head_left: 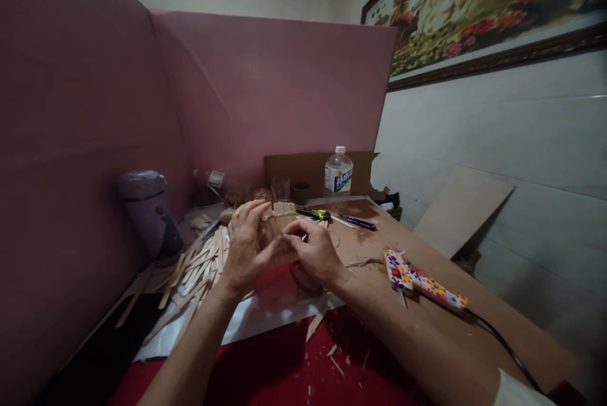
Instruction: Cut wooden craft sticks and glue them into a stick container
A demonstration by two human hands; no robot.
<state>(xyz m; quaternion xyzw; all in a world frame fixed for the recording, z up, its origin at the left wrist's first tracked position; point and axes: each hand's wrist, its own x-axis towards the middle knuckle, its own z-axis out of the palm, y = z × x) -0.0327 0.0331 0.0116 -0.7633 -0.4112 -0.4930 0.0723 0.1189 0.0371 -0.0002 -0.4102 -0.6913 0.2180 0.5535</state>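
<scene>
A small piece made of upright wooden sticks (279, 222), with a cord-like band near its top, is held up over the table's near part. My left hand (246, 245) wraps round its left side, fingers at the top edge and thumb across the front. On its right side, my right hand (315, 251) has thumb and index finger pinched together against the front; whatever lies between those fingertips is too small to make out. Below the hands sits a red translucent object (276, 286), partly hidden by them.
Loose wooden sticks (190, 273) pile at the left beside a purple container (149, 213). Behind stand a plastic bottle (338, 172) and a cutter (315, 213), with a blue pen-like tool (358, 222). At right lies a flower-patterned glue gun (422, 282) with a black cord.
</scene>
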